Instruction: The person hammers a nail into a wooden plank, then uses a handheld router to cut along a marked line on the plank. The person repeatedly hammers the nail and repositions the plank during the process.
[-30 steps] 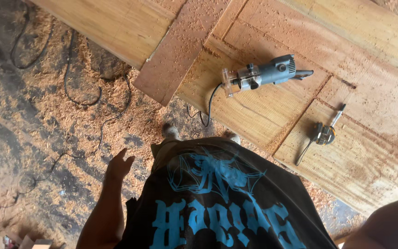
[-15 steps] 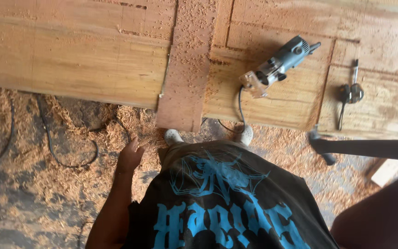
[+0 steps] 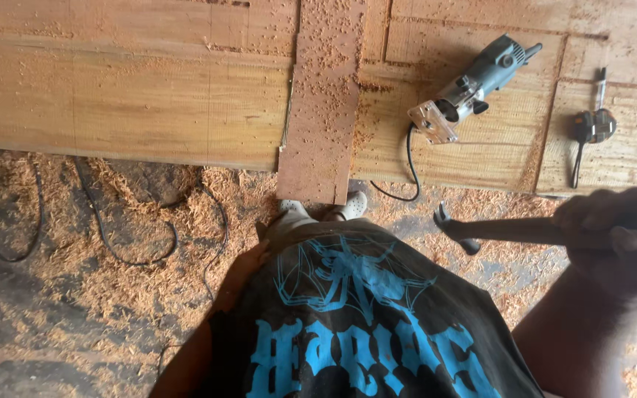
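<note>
My right hand (image 3: 621, 239) is closed around the handle of a claw hammer (image 3: 481, 230), whose dark head points left above the sawdust-covered floor. My left hand (image 3: 248, 265) hangs at my side against my black shirt with blue lettering, fingers loose, holding nothing. In front of me lies a large wooden door panel (image 3: 134, 96). A narrow reddish board (image 3: 324, 103) lies across it, dusted with shavings and overhanging its near edge. A blue-grey electric trim router (image 3: 466, 90) rests on the panel to the right.
A small dark hand tool (image 3: 591, 127) lies at the panel's far right. Black cables (image 3: 105, 236) snake across the floor among wood shavings. My white shoes (image 3: 326, 208) stand under the board's end.
The view has swung so the panel lies square across the top. My right hand has come into view from the right holding the hammer. My left hand has drawn in against my side.
</note>
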